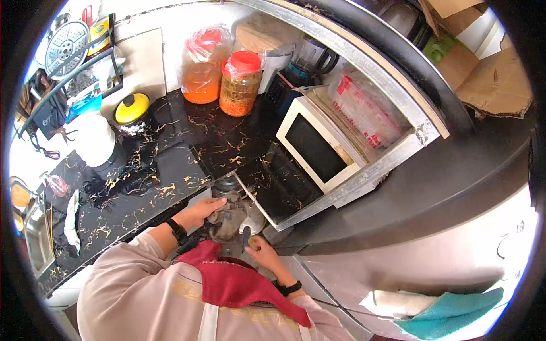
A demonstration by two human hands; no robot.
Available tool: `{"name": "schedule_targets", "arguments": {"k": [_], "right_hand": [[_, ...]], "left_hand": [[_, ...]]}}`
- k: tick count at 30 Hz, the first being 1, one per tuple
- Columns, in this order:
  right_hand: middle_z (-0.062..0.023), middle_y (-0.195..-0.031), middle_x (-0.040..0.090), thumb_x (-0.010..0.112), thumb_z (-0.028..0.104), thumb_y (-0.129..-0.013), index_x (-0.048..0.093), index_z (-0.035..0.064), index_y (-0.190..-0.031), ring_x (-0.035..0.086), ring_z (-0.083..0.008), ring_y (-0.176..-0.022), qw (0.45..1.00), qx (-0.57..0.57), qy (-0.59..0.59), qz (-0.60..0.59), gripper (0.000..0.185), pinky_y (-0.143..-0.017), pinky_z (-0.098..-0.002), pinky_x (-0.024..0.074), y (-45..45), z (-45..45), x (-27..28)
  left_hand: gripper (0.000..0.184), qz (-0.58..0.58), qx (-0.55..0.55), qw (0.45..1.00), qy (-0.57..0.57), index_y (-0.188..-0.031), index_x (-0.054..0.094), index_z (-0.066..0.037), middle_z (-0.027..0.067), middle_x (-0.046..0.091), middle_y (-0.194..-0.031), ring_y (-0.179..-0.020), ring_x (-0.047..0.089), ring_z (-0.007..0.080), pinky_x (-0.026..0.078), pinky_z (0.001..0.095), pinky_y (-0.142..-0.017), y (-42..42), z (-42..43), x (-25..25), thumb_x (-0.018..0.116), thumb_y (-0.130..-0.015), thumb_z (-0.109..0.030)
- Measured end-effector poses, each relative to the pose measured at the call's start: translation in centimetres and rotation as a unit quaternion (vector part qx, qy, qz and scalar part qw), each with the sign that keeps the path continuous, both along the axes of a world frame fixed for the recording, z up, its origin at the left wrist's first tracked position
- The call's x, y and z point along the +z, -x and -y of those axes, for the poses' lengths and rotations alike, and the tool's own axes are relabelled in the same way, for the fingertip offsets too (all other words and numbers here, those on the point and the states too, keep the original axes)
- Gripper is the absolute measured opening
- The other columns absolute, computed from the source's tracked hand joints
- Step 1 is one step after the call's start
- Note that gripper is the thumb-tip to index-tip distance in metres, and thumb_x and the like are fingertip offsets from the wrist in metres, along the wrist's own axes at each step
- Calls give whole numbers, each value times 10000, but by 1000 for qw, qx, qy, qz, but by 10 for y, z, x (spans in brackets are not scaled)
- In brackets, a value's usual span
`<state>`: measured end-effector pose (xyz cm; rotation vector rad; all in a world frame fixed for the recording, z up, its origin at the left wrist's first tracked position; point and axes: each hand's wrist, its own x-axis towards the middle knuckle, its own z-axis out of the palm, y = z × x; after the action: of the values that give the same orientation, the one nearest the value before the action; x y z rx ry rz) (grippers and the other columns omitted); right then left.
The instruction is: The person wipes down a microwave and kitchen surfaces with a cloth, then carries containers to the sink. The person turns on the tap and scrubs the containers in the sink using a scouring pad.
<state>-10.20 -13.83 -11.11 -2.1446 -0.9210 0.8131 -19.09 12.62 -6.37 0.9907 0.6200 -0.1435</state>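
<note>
My left hand is closed on a crumpled grey-brown cloth at the corner of the dark counter. Close by on the right, my right hand has its fingers wrapped round the black handle of a pale metal pan. The cloth lies against the pan's left side and hides part of it. Behind the cloth, a round metal pot shows in the gap below the counter top. My wrists carry dark bands, and a red cloth hangs over my front.
On the black counter stand a yellow-lidded pot, a white container and red-lidded jars. A shelf edge and a white-framed box rise at the right. A sink lies far left.
</note>
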Motion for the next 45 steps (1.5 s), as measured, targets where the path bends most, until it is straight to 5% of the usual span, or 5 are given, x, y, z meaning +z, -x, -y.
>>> {"name": "schedule_targets", "arguments": {"k": [4,10,23,36,45], "right_hand": [[-142,-1182,571,660,404,-836,460,-19,-1260,544,-233,-1093,993,-58,-98,-28,631,-908,-363,429,14,-48,27],[-103,-1177,568,708,324,-815,525,-36,-1184,528,-180,-1051,913,-212,-228,-265,546,-895,-322,413,6,-95,68],[-85,-1026,661,653,174,-848,599,10,-1105,597,-145,-909,969,53,-237,38,309,-810,-298,470,-24,-253,180],[-41,-1081,620,622,59,-856,513,14,-1234,571,-130,-955,841,-22,-508,-185,396,-865,-281,449,-33,-364,227],[-151,-1280,507,711,45,-727,406,11,-1342,501,-243,-1138,972,-35,-144,-185,687,-900,-360,438,-95,-380,85]], "left_hand": [[505,71,-27,997,33,-1264,482,2,97,584,-1176,-1087,546,188,444,332,-932,10,16,2,623,-881,-296],[435,212,-119,801,-547,-1152,576,0,152,619,-1031,-934,591,232,459,320,-819,15,-27,52,703,-778,-181],[235,275,81,865,-411,-983,616,0,29,573,-889,-815,539,154,440,278,-765,67,-159,100,670,-778,-101],[348,186,156,857,-455,-1196,489,-32,54,622,-939,-909,572,131,470,265,-791,112,-214,101,603,-875,-102],[281,33,81,897,-433,-1075,600,-7,92,655,-955,-859,612,161,491,295,-768,170,-197,49,641,-855,-176]]}}
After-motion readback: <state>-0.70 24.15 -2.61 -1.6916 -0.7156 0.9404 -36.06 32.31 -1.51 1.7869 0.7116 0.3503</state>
